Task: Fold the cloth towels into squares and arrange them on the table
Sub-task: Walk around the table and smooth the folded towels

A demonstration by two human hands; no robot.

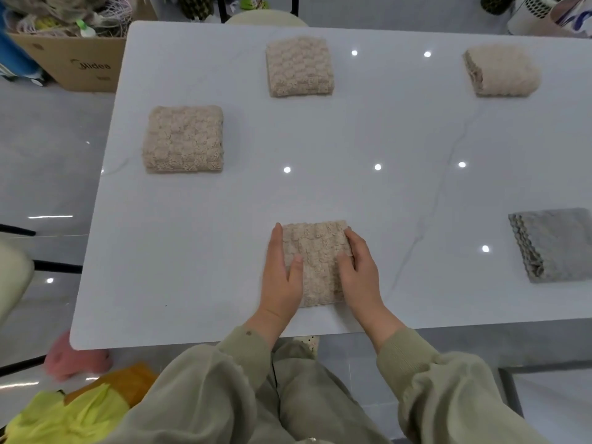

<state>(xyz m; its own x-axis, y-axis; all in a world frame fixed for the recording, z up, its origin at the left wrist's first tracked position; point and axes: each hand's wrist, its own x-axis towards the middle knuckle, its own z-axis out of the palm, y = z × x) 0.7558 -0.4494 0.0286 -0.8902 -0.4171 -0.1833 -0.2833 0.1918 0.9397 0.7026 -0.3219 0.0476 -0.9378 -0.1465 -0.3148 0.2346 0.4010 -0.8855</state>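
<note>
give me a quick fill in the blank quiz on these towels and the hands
The table holds ____ folded towels in all.
The right-edge towel is ____; the others are beige.
The left hand and right hand each lay a ____ on the near towel.
The cardboard box stands off the table's far ____ corner.
Missing: five; grey; thumb; left

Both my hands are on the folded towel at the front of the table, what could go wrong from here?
1. The beige towel under your left hand and right hand lies close to the near edge of the table; a pull toward you might slide it off.
2. Its thick layers may spring open once you let go, spoiling the square.
</note>
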